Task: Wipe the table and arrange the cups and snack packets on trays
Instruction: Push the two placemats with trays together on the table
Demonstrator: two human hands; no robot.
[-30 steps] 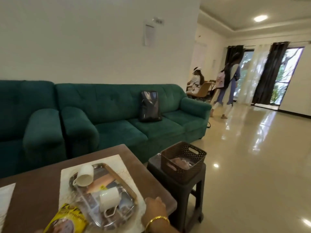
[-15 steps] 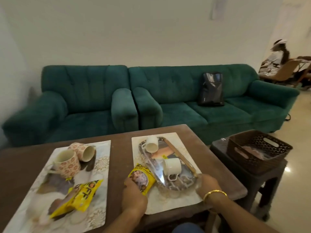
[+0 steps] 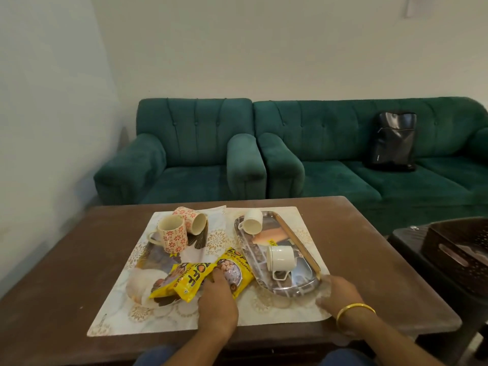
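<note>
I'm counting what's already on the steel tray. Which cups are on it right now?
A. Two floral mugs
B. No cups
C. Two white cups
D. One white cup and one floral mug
C: two white cups lie on the steel tray, while both floral mugs are off it to the left.

Left hand (image 3: 217,305) on snack packet (image 3: 232,270), right hand (image 3: 340,291) at tray (image 3: 295,289)

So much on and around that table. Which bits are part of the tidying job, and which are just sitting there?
Part of the job:
- two patterned mugs
- two white cups
- two yellow snack packets
- metal tray
- brown table
- placemats

Just lying about:
- green sofas
- black bag
- brown basket
</note>
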